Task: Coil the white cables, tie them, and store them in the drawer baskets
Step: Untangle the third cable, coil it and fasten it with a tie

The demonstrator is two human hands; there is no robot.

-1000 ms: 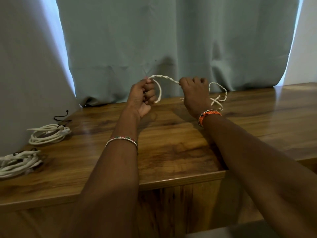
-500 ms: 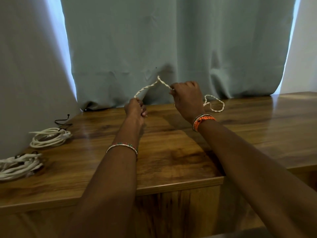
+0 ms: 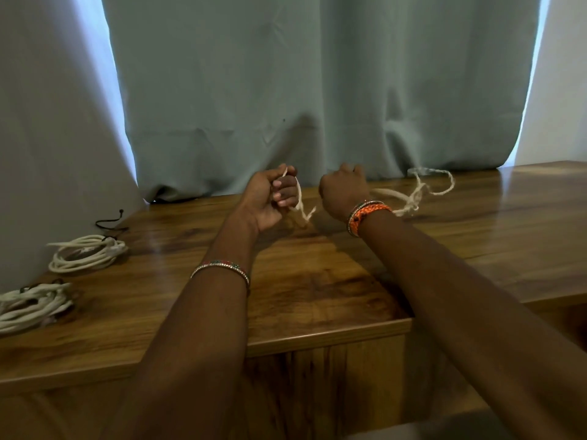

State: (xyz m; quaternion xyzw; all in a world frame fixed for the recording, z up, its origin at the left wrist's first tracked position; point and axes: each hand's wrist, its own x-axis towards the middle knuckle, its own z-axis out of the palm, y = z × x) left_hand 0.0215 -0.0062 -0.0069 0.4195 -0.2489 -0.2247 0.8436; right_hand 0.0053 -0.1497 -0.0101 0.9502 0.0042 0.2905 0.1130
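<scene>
left hand [image 3: 270, 198]: fingers clenched round one end of the twisted white cord [image 3: 413, 193]
right hand [image 3: 344, 190]: fist curled on the cord, rest trails blurry to its right
counter [image 3: 317, 290]: two coiled white cables [image 3: 87, 253] far left

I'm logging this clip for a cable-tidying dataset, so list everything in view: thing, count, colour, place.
Loose cable: one, white, twisted, held between both hands above the tabletop, its free end trailing right and blurred.
Coiled cable bundles: two, white, on the tabletop's left side, one farther back, one at the left edge.
Black cord: one, behind the farther bundle.
Tabletop: one, brown wood.
Curtain: grey-green, behind the tabletop.
Bracelets: one beaded on the left wrist, one orange on the right wrist.
Left hand: fingers curled round the cable.
Right hand: fist on the cable, grip hidden.
</scene>
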